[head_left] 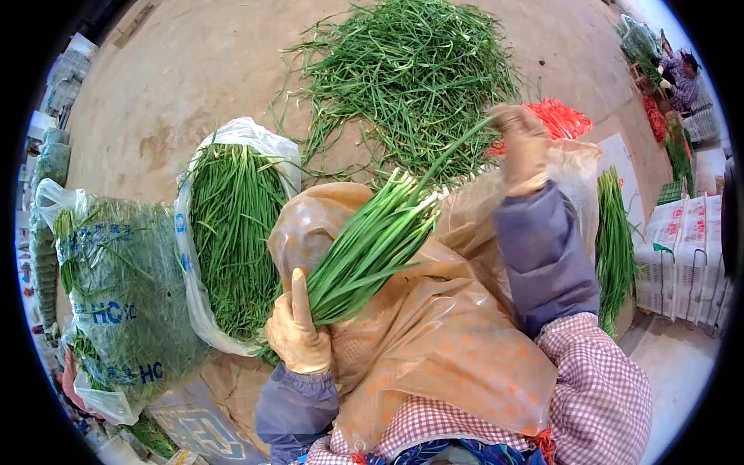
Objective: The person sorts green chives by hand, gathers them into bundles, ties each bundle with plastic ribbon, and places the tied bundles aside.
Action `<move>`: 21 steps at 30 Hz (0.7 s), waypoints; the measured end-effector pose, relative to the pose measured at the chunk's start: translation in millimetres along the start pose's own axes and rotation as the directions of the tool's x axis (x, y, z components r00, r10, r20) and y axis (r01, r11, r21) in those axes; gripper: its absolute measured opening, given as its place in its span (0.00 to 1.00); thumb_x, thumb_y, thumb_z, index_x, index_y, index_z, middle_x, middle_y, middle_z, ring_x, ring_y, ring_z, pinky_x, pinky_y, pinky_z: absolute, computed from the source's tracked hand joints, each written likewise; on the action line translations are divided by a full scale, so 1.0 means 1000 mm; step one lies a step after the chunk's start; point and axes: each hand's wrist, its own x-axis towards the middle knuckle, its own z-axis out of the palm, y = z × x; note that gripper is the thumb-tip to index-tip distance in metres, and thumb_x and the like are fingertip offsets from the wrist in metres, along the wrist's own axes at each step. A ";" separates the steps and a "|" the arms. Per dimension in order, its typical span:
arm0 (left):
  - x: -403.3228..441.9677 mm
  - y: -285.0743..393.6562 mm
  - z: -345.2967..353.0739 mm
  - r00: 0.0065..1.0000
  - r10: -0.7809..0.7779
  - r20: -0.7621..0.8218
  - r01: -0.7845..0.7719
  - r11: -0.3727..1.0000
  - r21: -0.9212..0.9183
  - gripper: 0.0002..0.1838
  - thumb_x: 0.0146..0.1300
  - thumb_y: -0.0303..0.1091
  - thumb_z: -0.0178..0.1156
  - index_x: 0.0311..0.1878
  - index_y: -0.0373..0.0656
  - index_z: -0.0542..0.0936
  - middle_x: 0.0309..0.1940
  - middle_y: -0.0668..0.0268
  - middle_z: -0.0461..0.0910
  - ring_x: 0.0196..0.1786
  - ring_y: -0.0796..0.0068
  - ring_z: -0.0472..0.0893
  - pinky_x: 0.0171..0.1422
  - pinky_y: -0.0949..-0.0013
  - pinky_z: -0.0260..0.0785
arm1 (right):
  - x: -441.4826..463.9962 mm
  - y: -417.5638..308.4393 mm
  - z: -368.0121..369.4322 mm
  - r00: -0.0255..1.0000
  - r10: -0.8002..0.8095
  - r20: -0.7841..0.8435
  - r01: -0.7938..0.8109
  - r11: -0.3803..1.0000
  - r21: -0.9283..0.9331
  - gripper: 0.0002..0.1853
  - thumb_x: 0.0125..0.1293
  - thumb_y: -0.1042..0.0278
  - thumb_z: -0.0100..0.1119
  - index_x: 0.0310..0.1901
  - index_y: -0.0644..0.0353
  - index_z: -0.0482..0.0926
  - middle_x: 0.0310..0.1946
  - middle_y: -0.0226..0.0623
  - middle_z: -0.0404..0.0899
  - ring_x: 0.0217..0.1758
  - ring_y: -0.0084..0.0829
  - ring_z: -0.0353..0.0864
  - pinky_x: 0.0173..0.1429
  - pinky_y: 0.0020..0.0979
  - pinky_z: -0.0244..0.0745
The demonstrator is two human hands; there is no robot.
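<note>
Checked clothing (442,420), then plastic apron (480,349). Above apron's far-left edge: green bundle (372,256), clasped in left hand (298,333), pale ends outward. Long leaf (457,150) pinched in right hand (523,147). Hold snug without crushing, keep leaf tension light.

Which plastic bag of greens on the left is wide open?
The white plastic bag nearer the left hand; its green stalks lie bare, unlike in the clear, blue-lettered bag.
</note>
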 end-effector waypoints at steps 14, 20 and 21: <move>0.002 0.002 -0.002 1.000 -0.029 -0.003 0.029 0.999 -0.025 0.48 0.40 0.14 0.57 0.73 0.48 0.66 0.40 0.54 0.78 0.37 0.50 0.79 0.39 0.56 0.72 | -0.078 -0.091 0.021 0.656 -0.156 0.739 0.625 0.660 -0.416 0.22 0.58 0.47 0.68 0.47 0.54 0.83 0.29 0.35 0.83 0.26 0.35 0.82 0.30 0.33 0.78; -0.002 -0.001 -0.003 0.998 -0.030 0.054 0.030 1.000 0.007 0.54 0.37 0.16 0.60 0.76 0.49 0.61 0.41 0.57 0.76 0.38 0.52 0.78 0.39 0.54 0.71 | -0.126 -0.052 0.046 0.288 -0.400 0.870 0.917 0.377 -0.130 0.14 0.54 0.66 0.64 0.43 0.56 0.77 0.18 0.31 0.72 0.17 0.34 0.75 0.22 0.36 0.69; -0.003 -0.002 -0.003 0.999 -0.028 0.043 0.028 1.000 -0.002 0.53 0.37 0.16 0.59 0.76 0.49 0.61 0.41 0.57 0.76 0.38 0.51 0.78 0.39 0.54 0.71 | -0.115 -0.059 0.040 0.293 -0.424 0.857 0.917 0.377 -0.127 0.15 0.53 0.69 0.65 0.44 0.56 0.78 0.19 0.30 0.72 0.18 0.32 0.75 0.22 0.35 0.69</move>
